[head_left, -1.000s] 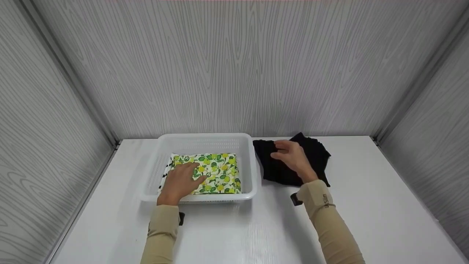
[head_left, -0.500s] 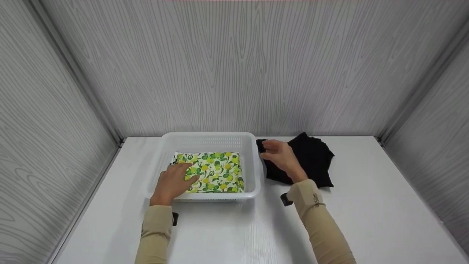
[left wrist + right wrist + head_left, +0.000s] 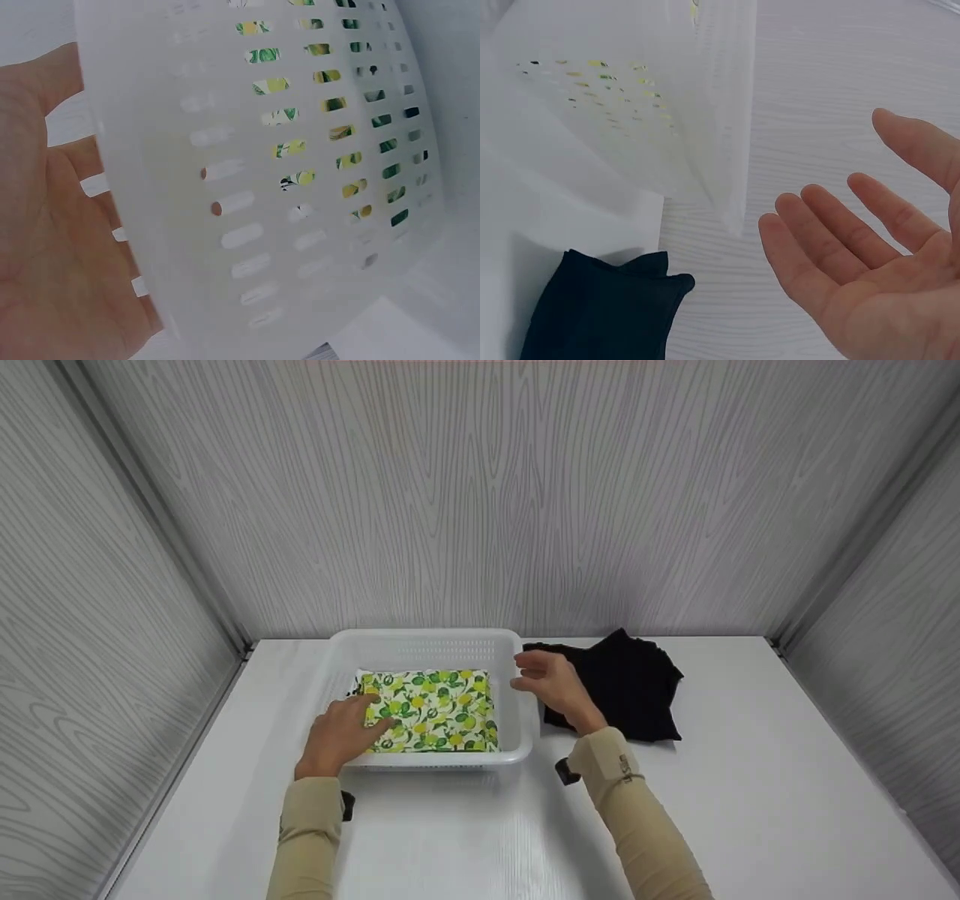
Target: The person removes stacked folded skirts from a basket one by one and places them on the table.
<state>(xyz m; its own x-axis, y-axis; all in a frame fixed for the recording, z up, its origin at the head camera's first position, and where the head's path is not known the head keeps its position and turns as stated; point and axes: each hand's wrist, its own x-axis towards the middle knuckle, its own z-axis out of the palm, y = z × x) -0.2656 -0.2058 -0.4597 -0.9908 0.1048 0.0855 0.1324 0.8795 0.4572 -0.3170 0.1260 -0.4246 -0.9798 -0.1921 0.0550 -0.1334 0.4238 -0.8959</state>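
A white plastic basket (image 3: 426, 761) stands on the table with a folded lemon-print cloth (image 3: 439, 711) in it. My left hand (image 3: 339, 733) is over the basket's left front rim with its fingers extended; in the left wrist view the palm lies beyond the slotted wall, and I cannot tell whether it touches. Near the basket's right rim hovers my right hand (image 3: 553, 686), its fingers loosely bent and holding nothing. The right wrist view shows that hand (image 3: 862, 262) apart from the basket wall (image 3: 630, 142). A black garment (image 3: 626, 690) lies right of the basket, partly behind the right hand.
The white tabletop (image 3: 450, 840) runs in front of the basket and to its right. A grey wood-grain panel (image 3: 480, 495) rises directly behind, and similar panels close off both sides. A patch of black-and-white cloth (image 3: 354, 687) shows at the lemon cloth's left edge.
My right hand has moved left from above the black garment to the basket's right rim. The left hand has shifted left, off most of the lemon cloth. The head view has turned slightly.
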